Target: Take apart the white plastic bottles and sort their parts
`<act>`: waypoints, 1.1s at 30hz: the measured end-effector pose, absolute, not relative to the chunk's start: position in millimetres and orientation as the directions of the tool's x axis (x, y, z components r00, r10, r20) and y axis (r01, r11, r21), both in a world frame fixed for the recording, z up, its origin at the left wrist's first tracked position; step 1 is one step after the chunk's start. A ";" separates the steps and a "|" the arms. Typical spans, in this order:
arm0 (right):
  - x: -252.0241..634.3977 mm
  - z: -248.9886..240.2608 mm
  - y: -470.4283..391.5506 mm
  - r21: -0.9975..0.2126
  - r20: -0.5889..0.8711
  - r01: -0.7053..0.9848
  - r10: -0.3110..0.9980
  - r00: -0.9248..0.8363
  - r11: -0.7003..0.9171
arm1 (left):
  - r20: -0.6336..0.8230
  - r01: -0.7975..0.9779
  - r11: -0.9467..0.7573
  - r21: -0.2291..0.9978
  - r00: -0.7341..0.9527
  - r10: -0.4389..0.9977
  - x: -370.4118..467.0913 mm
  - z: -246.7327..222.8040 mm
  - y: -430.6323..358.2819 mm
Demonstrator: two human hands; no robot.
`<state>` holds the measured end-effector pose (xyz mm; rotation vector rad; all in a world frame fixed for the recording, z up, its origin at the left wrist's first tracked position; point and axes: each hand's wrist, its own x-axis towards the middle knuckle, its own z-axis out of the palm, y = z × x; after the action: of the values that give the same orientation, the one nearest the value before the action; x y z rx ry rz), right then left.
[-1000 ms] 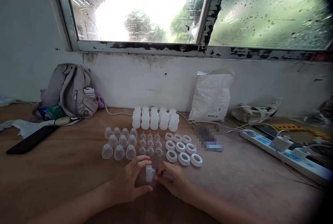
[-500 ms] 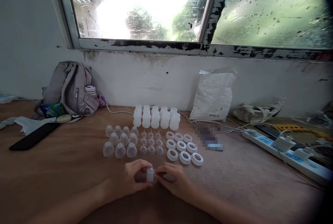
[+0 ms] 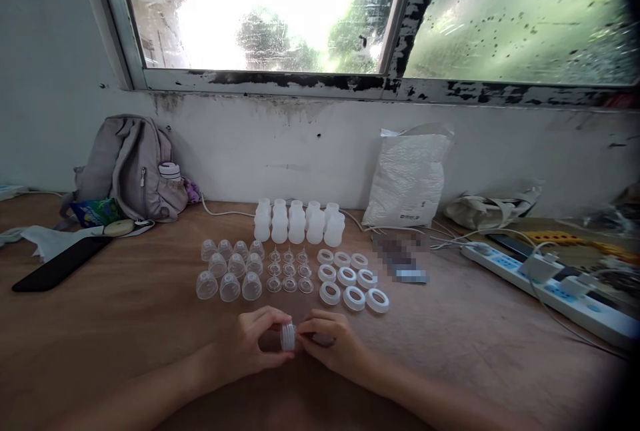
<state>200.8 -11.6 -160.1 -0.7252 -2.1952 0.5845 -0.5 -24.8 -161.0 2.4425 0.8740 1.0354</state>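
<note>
My left hand is closed, thumb and fingers gripping a white ridged bottle collar ring held on edge just above the table. Fingertips of my right hand pinch the small clear tip of a bottle nipple at the ring's right side; most of it is hidden. Beyond my hands, clear bottle nipples stand in rows. To their left are clear dome caps, and to their right lie more white collar rings. Behind these stand several white bottles.
A grey backpack and a black flat object are at the left. A white plastic bag leans on the wall. At the right lie a power strip, cables and a pale cloth bag. A blurred patch lies beyond the rings.
The view has shifted slightly. Both hands keep nearly the same place and hold, with the ring still between them.
</note>
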 end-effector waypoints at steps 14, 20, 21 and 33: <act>198.9 -161.5 -8.7 -0.636 0.433 0.352 0.696 -0.574 0.686 | 0.466 0.450 -0.723 0.524 0.559 0.686 0.7 -162.9 -23.5; 197.7 -158.4 -6.2 -0.866 0.231 0.276 0.823 -0.519 0.417 | 0.426 0.459 -0.652 0.603 0.506 0.750 2.4 -162.4 -22.1; 197.4 -160.1 -4.9 -0.911 0.188 0.230 0.841 -0.507 0.342 | 0.425 0.457 -0.647 0.610 0.501 0.754 2.6 -162.5 -21.8; 194.0 -163.9 0.2 -0.995 -0.081 -0.013 0.892 -0.445 -0.097 | 0.418 0.417 -0.604 0.679 0.456 0.785 5.3 -166.3 -20.7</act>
<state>194.0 0.2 -163.9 -0.9969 -1.4676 1.6299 5.3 -20.7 -166.3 2.2222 1.0033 1.0046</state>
